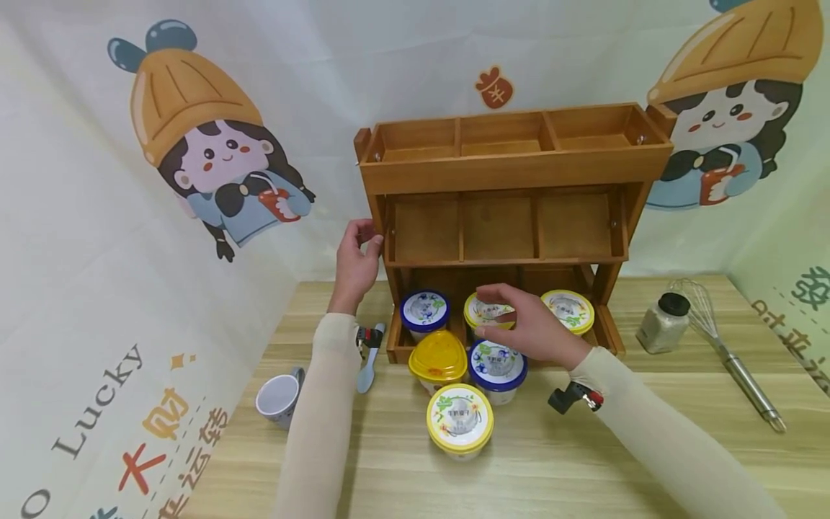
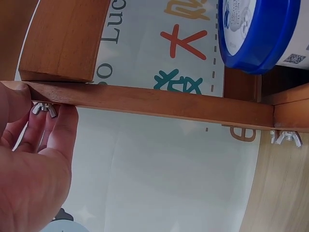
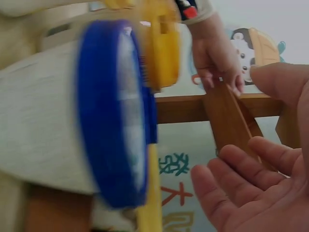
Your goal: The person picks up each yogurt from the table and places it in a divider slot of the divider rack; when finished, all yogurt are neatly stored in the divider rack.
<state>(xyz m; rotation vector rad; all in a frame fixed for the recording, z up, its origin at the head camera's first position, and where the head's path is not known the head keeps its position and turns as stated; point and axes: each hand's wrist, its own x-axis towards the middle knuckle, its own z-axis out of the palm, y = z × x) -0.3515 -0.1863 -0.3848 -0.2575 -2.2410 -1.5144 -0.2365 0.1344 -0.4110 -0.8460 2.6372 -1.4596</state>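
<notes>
My left hand (image 1: 359, 263) grips the left upright of a wooden three-tier rack (image 1: 519, 169). In the left wrist view its thumb and fingers (image 2: 65, 130) lie on opposite sides of the wooden bar, around a wing nut (image 2: 44, 109). My right hand (image 1: 528, 324) hovers over the bottom tier with fingers and thumb apart, nothing between them. Below it are a yellow-lidded tub (image 1: 483, 314), partly hidden, and a blue-lidded tub (image 1: 497, 364). In the right wrist view a blue lid (image 3: 108, 116) looms large and blurred beside the hand.
The bottom tier also bears a blue-lidded tub (image 1: 424, 308) and a yellow-lidded tub (image 1: 568, 310). In front stand a yellow-domed tub (image 1: 439, 357) and another yellow-lidded tub (image 1: 460, 418). A mug (image 1: 277, 398) and spoon (image 1: 367, 369) lie left; a jar (image 1: 664, 324) and whisk (image 1: 735, 364) lie right.
</notes>
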